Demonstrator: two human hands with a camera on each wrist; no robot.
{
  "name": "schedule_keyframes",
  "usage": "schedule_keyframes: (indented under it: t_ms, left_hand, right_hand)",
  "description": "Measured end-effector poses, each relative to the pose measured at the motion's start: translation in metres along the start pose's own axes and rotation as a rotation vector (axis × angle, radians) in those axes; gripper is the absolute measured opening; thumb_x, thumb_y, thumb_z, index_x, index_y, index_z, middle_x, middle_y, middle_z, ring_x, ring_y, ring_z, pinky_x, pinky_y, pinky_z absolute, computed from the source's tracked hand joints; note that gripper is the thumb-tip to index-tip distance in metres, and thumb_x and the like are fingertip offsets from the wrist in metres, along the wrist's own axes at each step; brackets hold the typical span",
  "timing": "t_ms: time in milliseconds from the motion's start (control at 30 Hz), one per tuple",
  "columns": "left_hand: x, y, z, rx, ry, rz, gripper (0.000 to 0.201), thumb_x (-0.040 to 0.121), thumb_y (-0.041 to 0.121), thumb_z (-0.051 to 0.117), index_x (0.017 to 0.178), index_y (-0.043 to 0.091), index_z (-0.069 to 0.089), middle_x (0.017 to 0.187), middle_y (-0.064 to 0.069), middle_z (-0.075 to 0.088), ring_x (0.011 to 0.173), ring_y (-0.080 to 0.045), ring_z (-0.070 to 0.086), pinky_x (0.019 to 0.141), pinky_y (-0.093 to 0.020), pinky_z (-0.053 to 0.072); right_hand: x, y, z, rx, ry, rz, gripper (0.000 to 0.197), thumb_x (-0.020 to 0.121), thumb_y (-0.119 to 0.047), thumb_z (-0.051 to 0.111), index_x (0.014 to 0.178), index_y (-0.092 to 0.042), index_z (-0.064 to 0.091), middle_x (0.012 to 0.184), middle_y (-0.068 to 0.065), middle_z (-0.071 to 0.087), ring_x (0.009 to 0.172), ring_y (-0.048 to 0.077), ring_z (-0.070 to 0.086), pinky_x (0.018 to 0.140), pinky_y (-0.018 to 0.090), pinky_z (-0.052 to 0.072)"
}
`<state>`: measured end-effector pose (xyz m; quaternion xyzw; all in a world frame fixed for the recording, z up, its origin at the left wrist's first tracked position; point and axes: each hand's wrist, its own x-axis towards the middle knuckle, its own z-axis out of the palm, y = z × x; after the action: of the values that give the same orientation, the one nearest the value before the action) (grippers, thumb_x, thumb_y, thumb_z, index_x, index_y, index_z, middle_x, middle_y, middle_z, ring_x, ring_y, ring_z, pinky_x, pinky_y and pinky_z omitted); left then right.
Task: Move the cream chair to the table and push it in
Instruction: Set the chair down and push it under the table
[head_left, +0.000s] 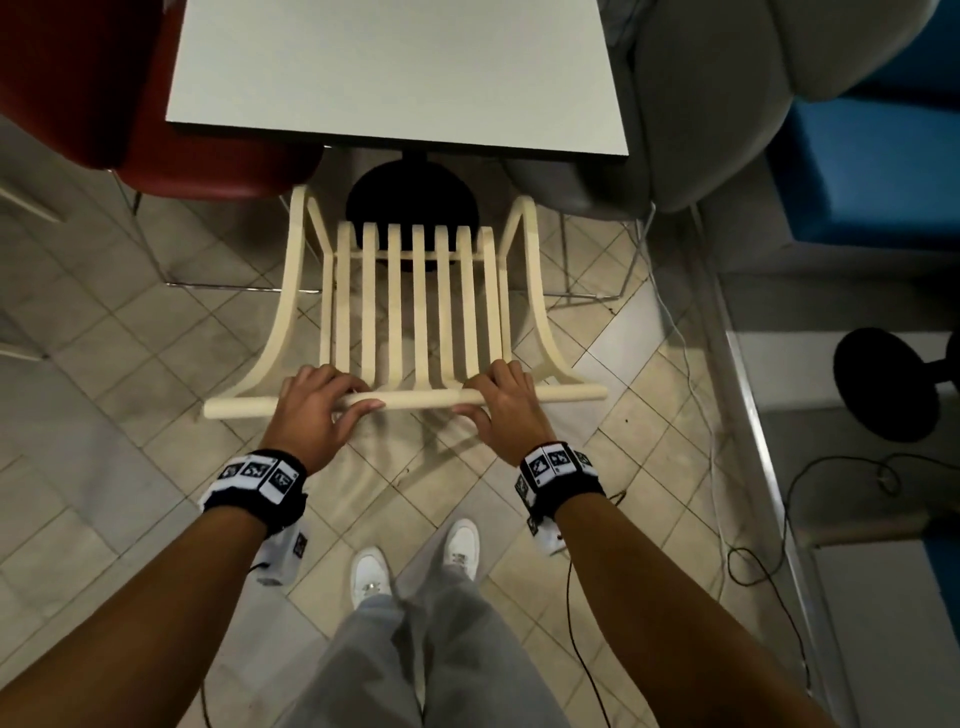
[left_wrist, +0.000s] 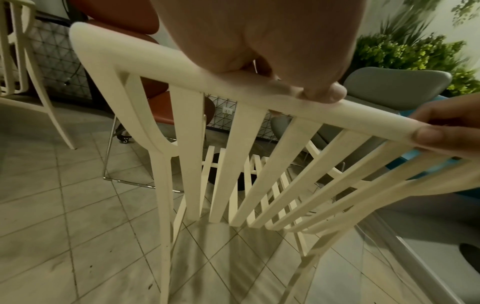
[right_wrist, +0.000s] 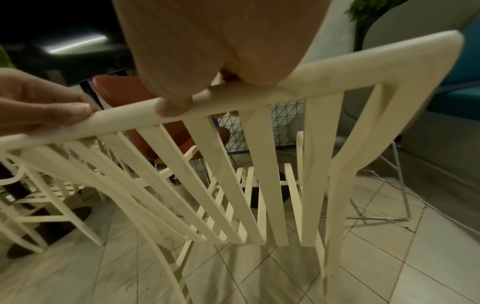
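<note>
Both hands are on the cream slatted plastic-looking chair (head_left: 415, 312), which stands on the tiled floor (head_left: 130, 364) dead centre in the head view, its seat front pointing to 12 o'clock at the pale grey square-topped desk (head_left: 395, 73). The front legs sit just short of the desk's near edge, so by my reckoning the push-in is yet to be finished.

The left hand (head_left: 317, 405) is wrapped over the round top rail of the backrest, left of middle, fingers (left_wrist: 324, 92) curled over the far side and the thumb lying along the rail. The right hand (head_left: 498, 408) does the same right of middle, fingers (right_wrist: 174, 107) hooked round the bar. Each grip is closed tight on that rail.

How will it handle? It looks light and stiff: thin moulded slats, open frame, no padding. The rail is smooth, so a full wrap like this suits it better than a fingertip pinch. Two hands set apart should keep it from swinging.

Watch the black round pedestal base (head_left: 413, 202) at 12 o'clock under the desk, between the chair's front legs. A red padded chair (head_left: 156, 130) crowds in at 10 o'clock, a grey cushioned chair (head_left: 701, 130) at 2 o'clock. A straight shove forward looks the safest line.
</note>
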<state>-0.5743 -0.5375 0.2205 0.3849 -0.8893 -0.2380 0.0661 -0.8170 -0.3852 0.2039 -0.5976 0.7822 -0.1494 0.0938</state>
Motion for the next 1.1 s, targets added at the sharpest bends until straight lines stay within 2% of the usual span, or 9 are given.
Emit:
schedule_keyframes:
  t_ms: [100, 267, 400, 533, 733, 900, 1000, 1100]
  left_hand:
    - [0.027, -0.001, -0.009, 0.024, -0.014, -0.015, 0.037, 0.088, 0.056, 0.052, 0.103, 0.027, 0.068, 0.094, 0.005, 0.066, 0.094, -0.020, 0.049, 0.084, -0.040, 0.039]
    - [0.056, 0.006, -0.018, 0.101, -0.024, -0.049, 0.042, 0.090, 0.056, 0.048, 0.108, 0.026, 0.070, 0.096, 0.001, 0.068, 0.096, -0.025, 0.053, 0.086, -0.043, 0.043]
    - [0.054, 0.009, -0.019, 0.112, -0.029, -0.070, 0.041, 0.086, 0.055, 0.055, 0.112, 0.025, 0.069, 0.099, 0.001, 0.070, 0.100, -0.026, 0.055, 0.089, -0.046, 0.044]
    - [0.052, 0.002, -0.022, 0.072, -0.048, -0.068, 0.040, 0.085, 0.045, 0.063, 0.118, 0.024, 0.069, 0.101, 0.000, 0.073, 0.100, -0.025, 0.055, 0.090, -0.046, 0.047]
    - [0.060, 0.001, -0.030, 0.057, -0.057, -0.060, 0.038, 0.085, 0.041, 0.064, 0.117, 0.021, 0.072, 0.099, -0.003, 0.075, 0.099, -0.027, 0.057, 0.090, -0.046, 0.048]
    - [0.065, 0.003, -0.036, 0.032, -0.048, -0.113, 0.041, 0.086, 0.037, 0.066, 0.121, 0.018, 0.070, 0.103, -0.008, 0.075, 0.105, -0.028, 0.057, 0.094, -0.045, 0.047]
    - [0.055, 0.015, -0.035, 0.056, -0.049, -0.120, 0.042, 0.088, 0.033, 0.063, 0.126, 0.015, 0.066, 0.115, -0.010, 0.072, 0.112, -0.032, 0.057, 0.104, -0.046, 0.044]
    - [0.038, 0.022, -0.033, 0.097, -0.073, -0.100, 0.050, 0.090, 0.028, 0.059, 0.138, 0.018, 0.053, 0.143, -0.009, 0.057, 0.134, -0.031, 0.048, 0.119, -0.046, 0.031]
  right_hand:
    - [0.029, 0.000, -0.005, -0.015, -0.037, 0.030, 0.044, 0.092, -0.053, 0.053, 0.109, -0.015, 0.068, 0.105, 0.003, 0.056, 0.099, 0.019, 0.045, 0.093, 0.037, 0.044]
    - [0.057, -0.001, -0.006, -0.010, -0.030, 0.133, 0.049, 0.092, -0.057, 0.051, 0.112, -0.015, 0.067, 0.107, 0.004, 0.057, 0.103, 0.022, 0.046, 0.096, 0.042, 0.044]
    - [0.060, -0.001, -0.009, -0.001, 0.007, 0.157, 0.047, 0.089, -0.056, 0.058, 0.109, -0.015, 0.070, 0.104, 0.005, 0.059, 0.102, 0.023, 0.048, 0.092, 0.042, 0.045]
    - [0.059, -0.004, -0.008, 0.005, 0.021, 0.179, 0.044, 0.089, -0.054, 0.061, 0.107, -0.016, 0.072, 0.102, 0.005, 0.059, 0.101, 0.024, 0.048, 0.091, 0.042, 0.046]
    - [0.070, -0.011, -0.010, 0.064, 0.005, 0.246, 0.040, 0.086, -0.049, 0.067, 0.109, -0.017, 0.073, 0.107, 0.005, 0.058, 0.105, 0.024, 0.046, 0.097, 0.042, 0.042]
    - [0.077, -0.016, -0.011, 0.089, -0.012, 0.268, 0.037, 0.087, -0.041, 0.070, 0.114, -0.014, 0.073, 0.112, 0.008, 0.058, 0.110, 0.026, 0.045, 0.101, 0.044, 0.041]
    - [0.067, -0.018, -0.018, 0.112, -0.036, 0.264, 0.039, 0.090, -0.034, 0.068, 0.123, -0.013, 0.067, 0.119, 0.008, 0.057, 0.114, 0.026, 0.046, 0.105, 0.044, 0.040]
    - [0.044, -0.024, -0.024, 0.116, 0.001, 0.197, 0.047, 0.091, -0.024, 0.062, 0.136, -0.014, 0.055, 0.134, 0.009, 0.052, 0.127, 0.025, 0.044, 0.113, 0.047, 0.037]
